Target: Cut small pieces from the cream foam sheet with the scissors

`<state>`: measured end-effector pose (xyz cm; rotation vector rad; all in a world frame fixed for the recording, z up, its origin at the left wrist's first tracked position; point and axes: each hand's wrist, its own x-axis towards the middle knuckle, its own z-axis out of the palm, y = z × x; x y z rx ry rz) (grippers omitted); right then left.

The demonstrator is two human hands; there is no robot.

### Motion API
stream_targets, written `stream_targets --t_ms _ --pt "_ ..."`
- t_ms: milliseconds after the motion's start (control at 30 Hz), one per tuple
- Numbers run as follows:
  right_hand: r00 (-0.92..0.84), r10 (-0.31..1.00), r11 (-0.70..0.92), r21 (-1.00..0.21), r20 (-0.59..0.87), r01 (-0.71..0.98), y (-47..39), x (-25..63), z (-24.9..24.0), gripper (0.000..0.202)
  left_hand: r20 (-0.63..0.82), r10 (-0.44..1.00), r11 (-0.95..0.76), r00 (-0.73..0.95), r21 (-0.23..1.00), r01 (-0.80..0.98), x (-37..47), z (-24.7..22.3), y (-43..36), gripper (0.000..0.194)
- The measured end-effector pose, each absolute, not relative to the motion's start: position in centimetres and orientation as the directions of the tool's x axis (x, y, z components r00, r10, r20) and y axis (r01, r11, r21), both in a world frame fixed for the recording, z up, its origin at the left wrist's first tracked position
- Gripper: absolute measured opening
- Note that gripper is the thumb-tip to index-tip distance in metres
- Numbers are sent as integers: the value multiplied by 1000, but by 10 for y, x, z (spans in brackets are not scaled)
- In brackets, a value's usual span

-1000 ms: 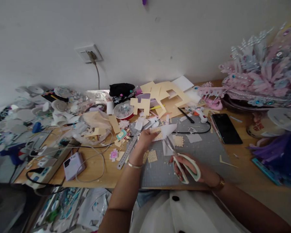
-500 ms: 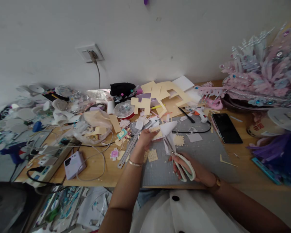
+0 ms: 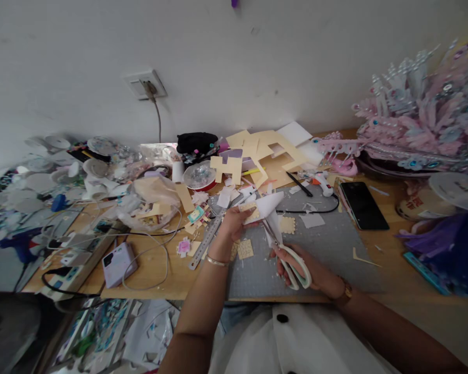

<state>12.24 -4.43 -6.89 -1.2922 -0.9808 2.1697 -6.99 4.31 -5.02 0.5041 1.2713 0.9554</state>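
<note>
Between the thumb and fingers of my left hand [image 3: 236, 221] is a small cream patterned card piece [image 3: 249, 212] together with a sheet of white paper [image 3: 270, 204]. My right hand [image 3: 296, 265] grips a pair of scissors [image 3: 294, 262] with pale handles. The blades reach up to the lower edge of the white paper, and a strip of it hangs beside them. Below and to the right lie more cream pieces: a square one [image 3: 245, 249] and a scalloped one [image 3: 287, 225], both on the grey cutting mat [image 3: 320, 265].
A metal ruler [image 3: 205, 244] lies left of my left hand. Cut cream cardboard [image 3: 253, 145] is heaped at the back. A black phone [image 3: 364, 205] and a glue gun [image 3: 324, 184] are to the right. A power strip [image 3: 81, 259] with loose cables runs along the left.
The scissor handles have come slightly closer together and shifted a little left. The paper's upper tip has dropped slightly. My left hand has barely moved.
</note>
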Motion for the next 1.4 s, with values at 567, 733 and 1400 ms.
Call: stream_targets --t_ms 567,733,1400 --pt "-445 723 -574 -818 -529 39 -35 117 -60 54 -564 825 544 34 776 -320 -69 -50 42 18" --pt "-437 725 -566 -822 -532 62 -34 119 -54 53 -557 829 536 43 772 -340 -69 -50 42 19" --pt "-421 753 -533 -844 -506 61 -31 114 -54 54 -541 840 521 47 777 -355 -67 -49 40 24"
